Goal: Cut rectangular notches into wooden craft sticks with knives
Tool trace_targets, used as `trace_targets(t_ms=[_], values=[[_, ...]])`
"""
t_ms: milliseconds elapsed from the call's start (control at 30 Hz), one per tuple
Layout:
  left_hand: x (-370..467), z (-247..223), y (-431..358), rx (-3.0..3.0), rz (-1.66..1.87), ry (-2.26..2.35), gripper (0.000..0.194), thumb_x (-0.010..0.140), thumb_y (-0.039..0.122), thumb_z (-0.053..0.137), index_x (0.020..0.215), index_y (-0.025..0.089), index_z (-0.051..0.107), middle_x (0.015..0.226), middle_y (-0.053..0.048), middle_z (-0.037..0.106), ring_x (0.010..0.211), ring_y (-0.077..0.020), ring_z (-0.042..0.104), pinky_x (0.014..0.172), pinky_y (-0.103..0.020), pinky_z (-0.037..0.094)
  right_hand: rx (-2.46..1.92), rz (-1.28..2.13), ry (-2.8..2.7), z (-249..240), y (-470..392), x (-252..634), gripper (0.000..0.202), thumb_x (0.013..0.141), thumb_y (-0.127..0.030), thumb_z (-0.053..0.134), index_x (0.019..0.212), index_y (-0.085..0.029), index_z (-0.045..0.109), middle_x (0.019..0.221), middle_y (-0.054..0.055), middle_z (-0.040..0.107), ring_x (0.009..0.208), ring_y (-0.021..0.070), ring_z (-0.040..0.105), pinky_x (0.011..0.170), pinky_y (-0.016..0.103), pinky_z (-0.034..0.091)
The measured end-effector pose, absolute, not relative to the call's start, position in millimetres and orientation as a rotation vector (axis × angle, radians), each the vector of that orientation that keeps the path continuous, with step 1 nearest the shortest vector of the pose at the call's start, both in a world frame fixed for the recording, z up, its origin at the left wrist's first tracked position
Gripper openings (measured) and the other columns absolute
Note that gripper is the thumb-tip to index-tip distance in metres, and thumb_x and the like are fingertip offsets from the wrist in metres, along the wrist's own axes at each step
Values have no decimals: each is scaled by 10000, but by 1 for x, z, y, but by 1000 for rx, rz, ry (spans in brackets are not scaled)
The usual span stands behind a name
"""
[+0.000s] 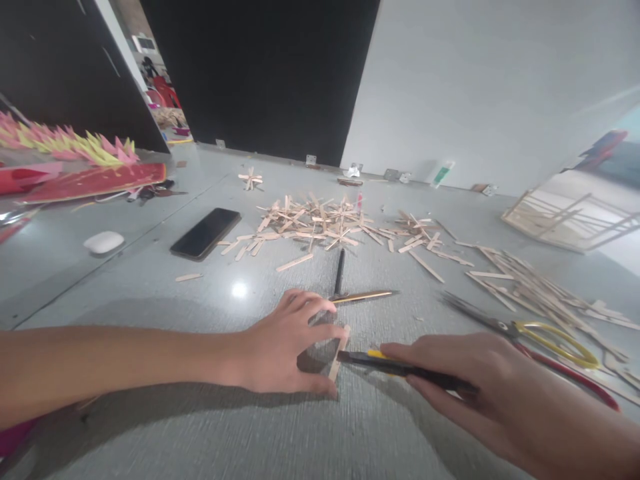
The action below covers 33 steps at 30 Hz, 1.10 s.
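My left hand (270, 353) holds a short flat wooden stick (335, 369) down on the grey surface, with the thumb at its near end and a finger at its far end. Wrapped in my right hand (470, 380) is a black and yellow utility knife (367, 361). The knife's tip meets the stick between my left thumb and finger; the blade itself is too small to make out. Just beyond my left fingers lie a pencil (370, 295) and a dark pen-like rod (340, 272). Scissors (550, 337) with yellow and red handles lie beside my right hand.
A heap of cut sticks (310, 220) spreads ahead, with longer sticks (545, 287) on the right. A phone (206, 233) and a white case (104, 242) lie left. A stick frame (575, 220) stands at the right, a red paper craft (100, 183) at the left. Dark panel (265, 73) behind.
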State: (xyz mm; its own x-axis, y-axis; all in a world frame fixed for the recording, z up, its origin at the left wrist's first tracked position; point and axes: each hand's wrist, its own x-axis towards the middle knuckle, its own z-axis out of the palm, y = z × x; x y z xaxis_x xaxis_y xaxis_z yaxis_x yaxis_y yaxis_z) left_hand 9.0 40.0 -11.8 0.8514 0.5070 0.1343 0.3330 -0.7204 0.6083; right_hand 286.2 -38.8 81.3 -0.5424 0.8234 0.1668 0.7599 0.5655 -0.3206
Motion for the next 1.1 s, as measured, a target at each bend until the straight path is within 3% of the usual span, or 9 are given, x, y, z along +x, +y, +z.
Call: trace_targets(t_ms=[100,300,533,733,900,1000,1100], values=[[9,-10,39,2441,353,626,686,832,741,752,1393,366,625,1473,-136,516,1399,-457,364,1140,-674,305,-1229,465,-2574,80,-39,287,343,1009,-168,542,1200,-339,769,931,-22,823,725,142,776,615,209,598],[9,-9,40,2409,349,624,692,832,741,752,1401,369,624,1482,-140,510,1402,-469,351,1122,-691,316,-1224,484,-2553,83,-39,285,304,1048,-218,532,1205,-342,761,960,-28,826,764,140,790,635,189,606],[9,-8,39,2392,343,636,680,833,732,756,1396,371,631,1475,-137,524,1400,-467,360,1131,-702,300,-1190,355,-2580,78,-45,286,293,1045,-228,547,1226,-347,744,960,-12,830,749,169,800,612,221,626],[11,-3,38,2379,329,650,683,832,720,765,1379,327,654,1479,-155,526,1413,-484,374,1144,-714,278,-1253,108,-2517,71,-56,287,335,1107,-379,424,1230,-365,736,991,14,831,786,206,809,590,254,642],[11,-3,38,2392,311,642,686,843,720,752,1386,316,642,1491,-163,520,1412,-470,369,1137,-709,280,-1336,318,-2604,61,-65,294,447,988,-153,497,1313,-397,683,1107,23,801,861,225,795,672,294,633],[11,-5,39,2400,311,650,696,833,734,754,1379,317,644,1489,-162,521,1408,-458,374,1147,-694,277,-1350,296,-2631,59,-65,295,473,930,-95,500,1290,-344,680,971,14,791,690,186,765,595,265,570],[12,-5,41,2387,311,654,735,801,772,757,1379,331,651,1496,-150,513,1410,-465,367,1154,-696,275,-1259,110,-2717,57,-66,294,494,867,-44,496,1280,-275,639,693,-42,691,459,135,646,419,256,396]])
